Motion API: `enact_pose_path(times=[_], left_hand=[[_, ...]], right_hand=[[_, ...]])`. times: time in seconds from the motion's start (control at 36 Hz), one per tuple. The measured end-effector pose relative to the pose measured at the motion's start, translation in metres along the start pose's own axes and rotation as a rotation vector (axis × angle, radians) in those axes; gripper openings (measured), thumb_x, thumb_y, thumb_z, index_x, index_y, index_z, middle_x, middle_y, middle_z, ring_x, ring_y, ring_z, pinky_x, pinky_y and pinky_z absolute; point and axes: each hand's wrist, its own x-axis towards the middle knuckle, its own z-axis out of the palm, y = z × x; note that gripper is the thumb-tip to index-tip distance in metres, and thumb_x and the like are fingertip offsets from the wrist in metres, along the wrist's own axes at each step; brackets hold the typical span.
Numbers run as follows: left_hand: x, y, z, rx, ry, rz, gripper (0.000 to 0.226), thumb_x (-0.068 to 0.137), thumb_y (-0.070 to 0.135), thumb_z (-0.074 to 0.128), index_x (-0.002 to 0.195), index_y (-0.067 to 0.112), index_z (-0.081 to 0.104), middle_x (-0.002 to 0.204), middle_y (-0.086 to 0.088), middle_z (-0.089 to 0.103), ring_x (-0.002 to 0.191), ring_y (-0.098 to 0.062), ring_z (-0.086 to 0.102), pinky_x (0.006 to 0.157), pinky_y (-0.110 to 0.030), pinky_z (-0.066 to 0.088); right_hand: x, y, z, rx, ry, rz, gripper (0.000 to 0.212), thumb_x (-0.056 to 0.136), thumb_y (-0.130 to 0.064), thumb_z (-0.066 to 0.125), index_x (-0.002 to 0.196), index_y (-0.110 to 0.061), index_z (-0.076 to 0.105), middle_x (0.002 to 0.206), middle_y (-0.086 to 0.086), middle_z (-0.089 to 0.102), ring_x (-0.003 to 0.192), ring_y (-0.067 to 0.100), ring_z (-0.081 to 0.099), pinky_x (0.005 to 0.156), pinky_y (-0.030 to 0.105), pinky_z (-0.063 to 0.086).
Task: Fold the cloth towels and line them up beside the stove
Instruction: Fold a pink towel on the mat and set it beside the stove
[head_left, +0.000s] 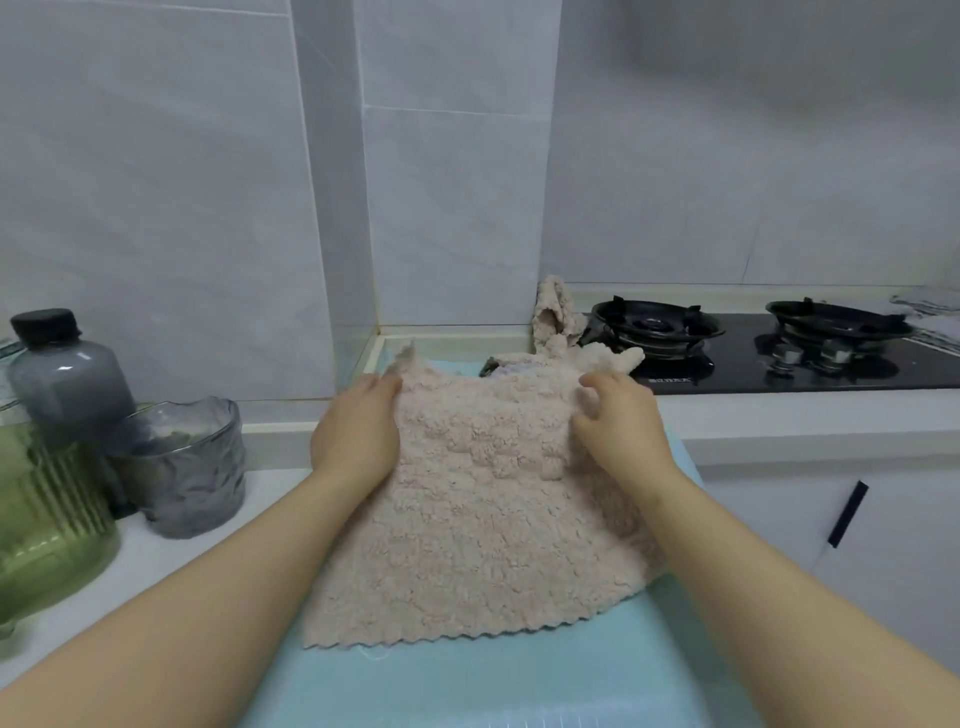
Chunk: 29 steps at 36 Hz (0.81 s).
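Note:
A fluffy beige towel (478, 525) with a zigzag hem lies spread on a light blue mat (467, 686) on the counter. My left hand (358, 431) rests at the towel's far left edge, fingers at its raised corner. My right hand (618, 421) pinches the towel's far right edge with curled fingers. Behind it, a second crumpled beige towel (561, 332) is heaped against the wall, next to the black gas stove (779, 358).
At left stand a grey bottle (62, 374) with a black cap, a crinkled grey glass cup (187, 467) and a green ribbed glass container (47, 519). White tiled walls rise behind. A white cabinet with a black handle (847, 514) sits below the stove.

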Motion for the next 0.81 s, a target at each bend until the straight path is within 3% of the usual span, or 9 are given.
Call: enact_pose_path(times=[0.08, 0.14, 0.22, 0.28, 0.33, 0.5, 0.64, 0.72, 0.81], left_hand=[[-0.005, 0.006, 0.004, 0.257, -0.208, -0.015, 0.056, 0.095, 0.014, 0.036, 0.146, 0.024, 0.017, 0.156, -0.010, 0.005, 0.133, -0.032, 0.030, 0.097, -0.040, 0.038], [-0.013, 0.011, 0.002, 0.323, -0.167, 0.051, 0.056, 0.096, 0.018, 0.035, 0.147, 0.026, 0.013, 0.156, -0.009, -0.004, 0.136, -0.031, 0.022, 0.102, -0.039, 0.033], [-0.029, 0.014, -0.006, 0.214, -0.113, 0.176, 0.043, 0.096, 0.021, 0.038, 0.139, 0.025, 0.034, 0.147, -0.007, 0.027, 0.127, -0.025, 0.034, 0.098, -0.035, 0.035], [-0.041, 0.014, -0.014, -0.018, -0.211, 0.192, 0.027, 0.096, 0.022, 0.042, 0.121, 0.026, 0.052, 0.119, 0.000, 0.048, 0.109, -0.018, 0.047, 0.085, -0.027, 0.040], [-0.055, 0.012, -0.022, -0.181, -0.323, 0.220, 0.013, 0.094, 0.023, 0.048, 0.100, 0.032, 0.056, 0.099, 0.006, 0.053, 0.091, -0.012, 0.051, 0.072, -0.017, 0.038], [-0.091, -0.005, -0.036, -0.362, -0.567, 0.276, 0.008, 0.090, 0.036, 0.056, 0.098, 0.039, 0.055, 0.107, 0.022, 0.056, 0.098, 0.006, 0.051, 0.078, 0.001, 0.035], [-0.110, -0.015, -0.044, -0.235, -0.678, 0.420, 0.084, 0.045, 0.095, 0.036, 0.116, 0.050, 0.044, 0.121, 0.038, 0.032, 0.119, 0.014, 0.029, 0.095, 0.003, 0.016], [-0.117, -0.019, -0.041, -0.160, -0.581, 0.476, 0.099, 0.045, 0.095, 0.029, 0.127, 0.044, 0.045, 0.125, 0.033, 0.028, 0.120, 0.015, 0.021, 0.097, 0.002, 0.009], [-0.122, -0.015, -0.040, -0.198, -0.442, 0.463, 0.094, 0.053, 0.091, 0.034, 0.121, 0.031, 0.058, 0.118, 0.027, 0.046, 0.112, 0.013, 0.036, 0.088, 0.009, 0.015]], right_hand=[[-0.004, 0.002, 0.000, -0.071, -0.154, 0.098, 0.049, 0.091, -0.023, 0.048, 0.139, -0.020, 0.038, 0.149, 0.004, 0.030, 0.132, 0.030, 0.029, 0.104, 0.041, 0.031], [-0.013, 0.005, -0.003, -0.068, -0.171, 0.099, 0.048, 0.091, -0.025, 0.048, 0.138, -0.022, 0.038, 0.148, 0.002, 0.029, 0.132, 0.028, 0.029, 0.104, 0.040, 0.029], [-0.033, 0.008, -0.010, -0.061, -0.158, 0.073, 0.029, 0.091, -0.025, 0.049, 0.120, -0.022, 0.052, 0.127, 0.004, 0.047, 0.119, 0.025, 0.039, 0.095, 0.035, 0.034], [-0.050, 0.009, -0.014, -0.020, -0.142, 0.031, 0.006, 0.088, -0.023, 0.051, 0.092, -0.023, 0.056, 0.101, 0.001, 0.057, 0.100, 0.022, 0.050, 0.083, 0.034, 0.041], [-0.068, 0.006, -0.018, 0.076, -0.213, -0.013, 0.015, 0.084, -0.022, 0.055, 0.070, -0.025, 0.050, 0.081, -0.002, 0.060, 0.083, 0.020, 0.057, 0.073, 0.034, 0.047], [-0.105, 0.000, -0.025, 0.029, -0.550, -0.186, 0.026, 0.075, -0.054, 0.066, 0.084, -0.037, 0.049, 0.101, -0.015, 0.049, 0.101, 0.009, 0.041, 0.092, 0.028, 0.034], [-0.114, -0.005, -0.027, -0.090, -0.572, -0.219, 0.055, 0.067, -0.067, 0.063, 0.112, -0.039, 0.049, 0.124, -0.016, 0.040, 0.118, 0.009, 0.032, 0.095, 0.026, 0.024], [-0.118, -0.008, -0.026, -0.123, -0.536, -0.227, 0.070, 0.058, -0.078, 0.053, 0.116, -0.039, 0.049, 0.127, -0.017, 0.041, 0.121, 0.010, 0.032, 0.092, 0.026, 0.023], [-0.124, -0.010, -0.024, -0.142, -0.404, -0.244, 0.054, 0.073, -0.068, 0.055, 0.116, -0.035, 0.054, 0.124, -0.018, 0.048, 0.118, 0.009, 0.037, 0.091, 0.025, 0.026]])
